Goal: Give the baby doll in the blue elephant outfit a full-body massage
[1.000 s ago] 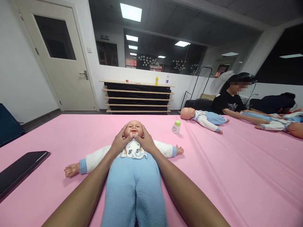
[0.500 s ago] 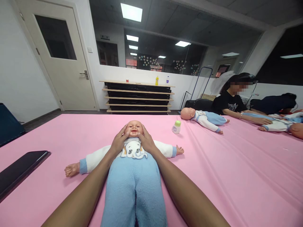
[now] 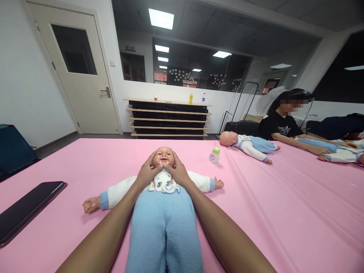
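A baby doll (image 3: 165, 212) lies on its back on the pink table cover, dressed in light blue trousers and a white top with an elephant face. My left hand (image 3: 148, 171) cups one side of its head (image 3: 164, 153), fingers along the cheek and ear. On the other side, my right hand (image 3: 179, 170) cups the head in the same way. Both thumbs lie just under the doll's chin, their tips close together. The doll's arms stretch out sideways, beyond my forearms.
A small white bottle with a green cap (image 3: 214, 155) stands beyond the doll's arm. A black phone (image 3: 28, 208) lies at left. Another doll (image 3: 250, 145) lies at the far right, near a person (image 3: 281, 125) handling a further doll (image 3: 341, 155). The pink cover (image 3: 270, 212) has creases.
Both thumbs have slid from the doll's cheeks down to its chin and come together in the middle. The other fingers stay at the sides of the head. The view has shifted slightly.
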The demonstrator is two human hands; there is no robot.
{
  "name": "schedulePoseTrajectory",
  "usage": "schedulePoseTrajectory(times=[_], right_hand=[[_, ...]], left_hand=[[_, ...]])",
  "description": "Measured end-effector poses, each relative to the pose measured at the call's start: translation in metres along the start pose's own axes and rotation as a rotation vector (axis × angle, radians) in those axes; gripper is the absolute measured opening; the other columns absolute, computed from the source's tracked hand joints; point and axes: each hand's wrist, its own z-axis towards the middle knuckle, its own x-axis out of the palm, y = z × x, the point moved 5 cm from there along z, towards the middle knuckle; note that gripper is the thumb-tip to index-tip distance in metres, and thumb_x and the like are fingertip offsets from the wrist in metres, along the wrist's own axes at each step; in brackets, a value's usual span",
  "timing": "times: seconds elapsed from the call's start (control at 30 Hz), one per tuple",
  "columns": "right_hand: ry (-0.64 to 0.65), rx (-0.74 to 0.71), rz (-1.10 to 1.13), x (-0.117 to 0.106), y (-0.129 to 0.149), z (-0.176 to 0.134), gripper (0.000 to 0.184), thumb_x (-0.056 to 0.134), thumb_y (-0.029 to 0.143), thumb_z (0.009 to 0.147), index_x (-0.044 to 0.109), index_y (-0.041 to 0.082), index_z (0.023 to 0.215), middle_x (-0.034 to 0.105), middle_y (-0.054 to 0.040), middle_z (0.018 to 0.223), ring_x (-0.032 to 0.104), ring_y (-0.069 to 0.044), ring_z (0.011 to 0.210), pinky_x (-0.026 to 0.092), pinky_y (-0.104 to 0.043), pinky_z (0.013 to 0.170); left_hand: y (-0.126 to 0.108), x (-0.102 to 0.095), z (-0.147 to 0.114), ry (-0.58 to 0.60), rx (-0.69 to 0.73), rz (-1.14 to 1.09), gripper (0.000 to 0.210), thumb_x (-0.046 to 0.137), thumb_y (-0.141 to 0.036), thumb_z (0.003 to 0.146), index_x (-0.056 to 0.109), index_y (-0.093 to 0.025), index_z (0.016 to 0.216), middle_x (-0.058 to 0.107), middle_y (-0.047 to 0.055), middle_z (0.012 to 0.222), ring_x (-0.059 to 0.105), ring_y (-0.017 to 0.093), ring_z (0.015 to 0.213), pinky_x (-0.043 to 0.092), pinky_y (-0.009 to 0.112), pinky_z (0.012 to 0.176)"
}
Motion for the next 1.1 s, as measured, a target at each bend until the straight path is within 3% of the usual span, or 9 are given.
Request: schedulePoseTrajectory(times=[0.07,0.2,0.37,0.5,0.67,0.8,0.97,1.1], right_hand=[[-0.009,0.006,0.002,-0.0002,-0.0011,0.0003,0.084,0.063,0.053,0.084,0.026,0.029,0.155,0.037,-0.0022,0.156,0.036,-0.025,0.143,0.029,-0.042,0.119],[-0.026,-0.004,-0.006,-0.0005,-0.0033,0.0018,0.069,0.051,0.051,0.092,0.031,0.028,0.154,0.035,-0.0006,0.157,0.031,-0.023,0.146,0.023,-0.041,0.121],[-0.010,0.007,0.002,0.0005,-0.0058,0.0025,0.085,0.064,0.053,0.084,0.025,0.030,0.155,0.038,-0.0017,0.155,0.037,-0.025,0.143,0.030,-0.042,0.119],[-0.025,0.009,-0.008,-0.0005,-0.0055,0.0031,0.070,0.053,0.049,0.091,0.030,0.028,0.154,0.037,-0.0015,0.156,0.034,-0.023,0.145,0.025,-0.042,0.121],[-0.015,0.014,0.018,0.0013,-0.0053,0.0040,0.084,0.065,0.050,0.082,0.028,0.028,0.155,0.038,-0.0032,0.156,0.038,-0.026,0.142,0.030,-0.043,0.119],[-0.032,0.033,0.020,0.0005,-0.0063,0.0044,0.072,0.054,0.048,0.090,0.031,0.025,0.154,0.036,-0.0037,0.157,0.034,-0.024,0.145,0.025,-0.042,0.120],[-0.015,0.010,0.022,0.0013,-0.0035,0.0037,0.084,0.063,0.051,0.084,0.027,0.026,0.155,0.037,-0.0044,0.156,0.037,-0.025,0.143,0.030,-0.043,0.119],[-0.037,0.004,0.011,0.0004,-0.0021,0.0037,0.072,0.054,0.047,0.090,0.031,0.025,0.154,0.037,-0.0046,0.156,0.034,-0.024,0.145,0.026,-0.043,0.120]], left_hand=[[-0.0002,0.0009,-0.0002,0.011,-0.006,-0.025,0.086,0.073,-0.047,0.078,0.035,-0.027,0.153,0.048,0.008,0.150,0.054,0.029,0.129,0.045,0.041,0.107],[-0.0018,-0.0036,0.0007,-0.073,0.011,-0.048,0.068,0.060,-0.052,0.087,0.047,-0.022,0.146,0.045,0.008,0.152,0.041,0.028,0.141,0.034,0.040,0.116],[-0.0034,0.0003,-0.0004,-0.009,-0.001,-0.035,0.082,0.071,-0.049,0.079,0.039,-0.027,0.151,0.048,0.008,0.150,0.050,0.029,0.133,0.041,0.039,0.109],[0.0013,-0.0030,0.0023,-0.073,0.003,-0.088,0.067,0.057,-0.052,0.088,0.046,-0.022,0.147,0.045,0.008,0.152,0.043,0.027,0.139,0.035,0.039,0.114],[0.0028,-0.0019,0.0034,-0.034,0.029,-0.010,0.079,0.070,-0.048,0.080,0.041,-0.024,0.150,0.045,0.008,0.152,0.043,0.028,0.139,0.036,0.038,0.113],[0.0013,-0.0039,0.0028,-0.089,0.061,-0.059,0.063,0.056,-0.052,0.090,0.049,-0.021,0.145,0.046,0.008,0.152,0.041,0.026,0.140,0.032,0.038,0.116],[0.0031,-0.0007,0.0029,-0.024,0.044,-0.025,0.082,0.071,-0.050,0.079,0.040,-0.025,0.151,0.047,0.008,0.151,0.049,0.029,0.134,0.040,0.040,0.110],[0.0038,-0.0040,0.0031,-0.083,0.051,-0.078,0.064,0.053,-0.054,0.090,0.049,-0.022,0.145,0.044,0.008,0.153,0.041,0.026,0.140,0.034,0.039,0.115]])
